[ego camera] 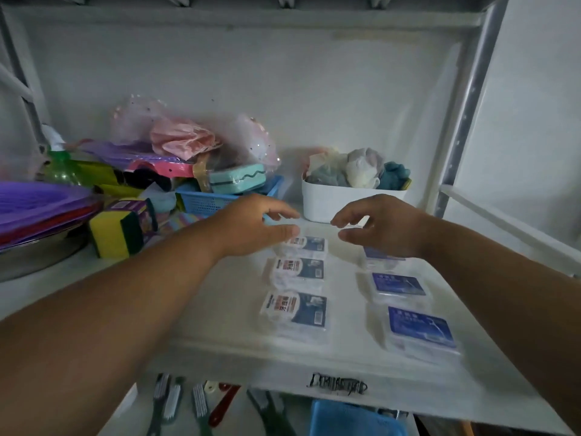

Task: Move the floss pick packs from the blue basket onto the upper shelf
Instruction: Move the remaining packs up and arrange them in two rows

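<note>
Several floss pick packs lie flat in two columns on the white upper shelf (226,309). The left column has packs with red-and-blue labels (297,313), the right column packs with blue labels (421,330). My left hand (254,228) hovers with fingers spread over the farthest left pack (309,245), thumb just at its edge. My right hand (383,228) is spread above the farthest right pack (382,258), hiding most of it. Neither hand holds anything. Part of a blue basket (345,416) shows below the shelf's front edge; its contents are hidden.
A white tub (345,199) of cloths stands behind my hands. Another blue basket (204,201), sponges (116,231), purple plates (37,202) and a metal bowl crowd the shelf's left. Brushes (173,401) lie on the lower level. A metal upright (465,105) bounds the right.
</note>
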